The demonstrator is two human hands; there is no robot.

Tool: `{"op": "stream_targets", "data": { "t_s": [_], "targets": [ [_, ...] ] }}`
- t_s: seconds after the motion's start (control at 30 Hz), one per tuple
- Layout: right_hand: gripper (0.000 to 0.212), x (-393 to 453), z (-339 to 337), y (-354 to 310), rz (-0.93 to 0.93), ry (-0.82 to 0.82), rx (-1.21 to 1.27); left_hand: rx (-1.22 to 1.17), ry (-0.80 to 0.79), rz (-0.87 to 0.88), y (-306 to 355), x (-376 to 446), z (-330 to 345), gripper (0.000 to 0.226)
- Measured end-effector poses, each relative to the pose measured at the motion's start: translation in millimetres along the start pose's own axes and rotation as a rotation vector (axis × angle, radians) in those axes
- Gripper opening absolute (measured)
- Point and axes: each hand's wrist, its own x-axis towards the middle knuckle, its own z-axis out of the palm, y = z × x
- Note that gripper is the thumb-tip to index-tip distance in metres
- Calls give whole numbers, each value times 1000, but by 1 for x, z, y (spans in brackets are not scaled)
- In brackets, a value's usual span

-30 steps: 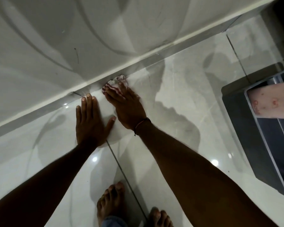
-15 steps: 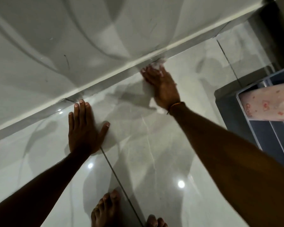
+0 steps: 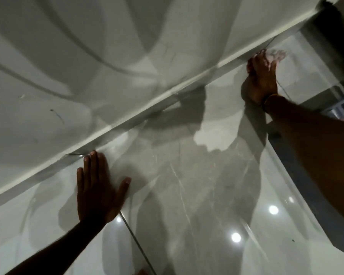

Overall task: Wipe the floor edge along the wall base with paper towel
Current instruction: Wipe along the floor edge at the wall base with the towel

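While the glossy tiled floor [image 3: 197, 195] fills most of the view, the wall base [image 3: 127, 118] crosses it as a pale diagonal strip, and everything else can be placed against that strip. Just below its lower stretch the left hand [image 3: 96, 191] lies flat on the tile, fingers [image 3: 91, 167] spread wide and holding nothing, tips nearly touching the strip. Far up the wall base, near a dark corner, the right hand [image 3: 261, 76] presses a crumpled paper towel [image 3: 277, 54] into the floor edge, fingers curled over it and gripping it. Judging by the hand's place, this run looks nearly covered; the short bit up to the corner seems left, and whether the stretch beyond the left hand is wiped cannot be told
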Motion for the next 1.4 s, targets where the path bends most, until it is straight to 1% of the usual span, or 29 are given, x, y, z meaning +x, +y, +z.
{"op": "stream_targets", "data": {
  "t_s": [0.03,0.07,0.13,0.17,0.2,0.27,0.3,0.33,0.4,0.5,0.57,0.7,0.87,0.93,1.07,1.2,1.3,1.4],
  "targets": [
    [64,1,-4,-4,41,1,-67,-2,3,-1,-1,2,0,104],
    [66,-2,-4,-12,48,-16,-127,-7,5,1,-1,3,0,104],
    [55,-15,7,-36,97,-15,-142,-23,17,7,1,4,0,103],
    [56,-26,14,-56,110,-3,-133,-23,23,7,2,4,0,103],
    [58,-42,23,-75,90,38,-110,-19,23,6,2,4,0,103],
    [61,-76,48,-109,-15,131,-59,-5,15,15,1,4,-1,102],
    [60,-94,60,-129,-70,135,-26,0,11,19,1,4,-2,102],
    [57,-110,70,-150,-113,113,7,1,6,21,1,5,-3,102],
    [58,-139,82,-197,-125,28,36,-10,-4,10,4,4,-5,102],
    [69,-173,97,-251,-155,-91,23,-12,-25,4,6,5,-6,103],
    [74,-186,103,-270,-202,-210,44,-4,-24,16,3,5,-8,103],
    [75,-203,106,-291,-333,-320,20,-6,-14,39,0,4,-8,102],
    [72,-209,117,-296,-584,-397,-31,-8,15,46,-1,2,-7,100],
    [73,-207,118,-296,-619,-397,-48,-12,26,46,-3,2,-7,100],
    [73,-194,114,-280,-582,-394,-103,-10,22,50,-5,4,-7,100],
    [67,-156,91,-225,-543,-368,-258,-13,21,41,-1,2,-7,98],
    [71,-125,59,-168,-378,-345,-208,-12,19,41,-3,2,-7,99],
    [72,-92,34,-115,-299,-293,-156,-15,12,27,-3,-3,-7,99]
  ]
}}
